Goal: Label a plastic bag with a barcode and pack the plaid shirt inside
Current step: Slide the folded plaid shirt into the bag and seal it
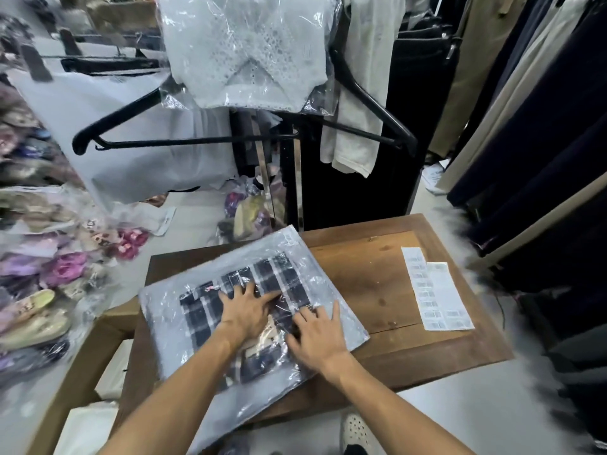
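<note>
A clear plastic bag (322,280) lies tilted on the wooden table (371,277), and a dark blue and white plaid shirt (203,316) is folded inside it. A small barcode label (289,238) sits at the bag's far corner. My left hand (246,310) presses flat on the bag over the shirt, fingers spread. My right hand (317,333) lies flat beside it on the bag, nearer the right edge. Neither hand grips anything.
Two sheets of barcode stickers (433,290) lie on the table's right side. A rack with black hangers (210,139) and a bagged white garment (243,50) stands behind. Bagged colourful shoes (49,290) pile up at left, cardboard boxes (85,366) below, dark clothes (542,126) at right.
</note>
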The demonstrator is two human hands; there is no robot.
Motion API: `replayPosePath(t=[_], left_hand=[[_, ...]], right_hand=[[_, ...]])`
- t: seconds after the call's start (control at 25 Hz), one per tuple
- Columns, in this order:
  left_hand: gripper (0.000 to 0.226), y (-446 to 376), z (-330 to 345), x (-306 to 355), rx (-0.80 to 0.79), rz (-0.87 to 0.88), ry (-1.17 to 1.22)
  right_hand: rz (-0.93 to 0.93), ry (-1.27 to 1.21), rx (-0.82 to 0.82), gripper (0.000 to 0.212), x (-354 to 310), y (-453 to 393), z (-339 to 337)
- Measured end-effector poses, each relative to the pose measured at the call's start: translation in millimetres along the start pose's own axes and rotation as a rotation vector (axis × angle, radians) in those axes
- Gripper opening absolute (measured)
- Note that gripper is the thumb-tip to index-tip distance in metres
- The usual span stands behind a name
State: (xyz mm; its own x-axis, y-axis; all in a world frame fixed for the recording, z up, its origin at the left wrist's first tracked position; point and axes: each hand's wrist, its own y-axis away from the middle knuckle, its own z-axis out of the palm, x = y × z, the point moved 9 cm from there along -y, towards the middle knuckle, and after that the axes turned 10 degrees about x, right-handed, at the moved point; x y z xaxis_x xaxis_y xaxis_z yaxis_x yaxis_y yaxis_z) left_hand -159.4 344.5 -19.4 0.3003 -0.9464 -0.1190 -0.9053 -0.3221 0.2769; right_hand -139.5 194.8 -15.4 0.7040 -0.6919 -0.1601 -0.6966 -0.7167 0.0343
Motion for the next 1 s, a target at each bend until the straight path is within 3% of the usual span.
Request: replayPosePath(t=[0.24,0.48,0.64,0.84,1.0], left_hand=[[0.048,5.1,-10.6,7.9,0.091,-0.050,0.161],[0.051,17.1,-4.6,25.8,0.102,-0.026,0.255],[0.058,19.2,6.3,28.5,0.080,-0.054,0.186],[0.062,6.4,3.7,16.2,0.026,-0.123,0.270],[0.073,15.4,0.7,2.2,0.098,-0.180,0.351]], right_hand=[[0.111,0.024,-0.068,0.061,42.0,-20.0,-7.5],[0.184,0.056,-0.156,0.083,60.4,-41.9,-12.8],[0.183,0.028,-0.239,0.094,73.0,-61.6,5.5],[0.186,-0.284,-0.254,0.084,86.8,-89.2,8.8],[0.124,-0.218,-0.086,0.072,113.2,-77.9,-16.3]])
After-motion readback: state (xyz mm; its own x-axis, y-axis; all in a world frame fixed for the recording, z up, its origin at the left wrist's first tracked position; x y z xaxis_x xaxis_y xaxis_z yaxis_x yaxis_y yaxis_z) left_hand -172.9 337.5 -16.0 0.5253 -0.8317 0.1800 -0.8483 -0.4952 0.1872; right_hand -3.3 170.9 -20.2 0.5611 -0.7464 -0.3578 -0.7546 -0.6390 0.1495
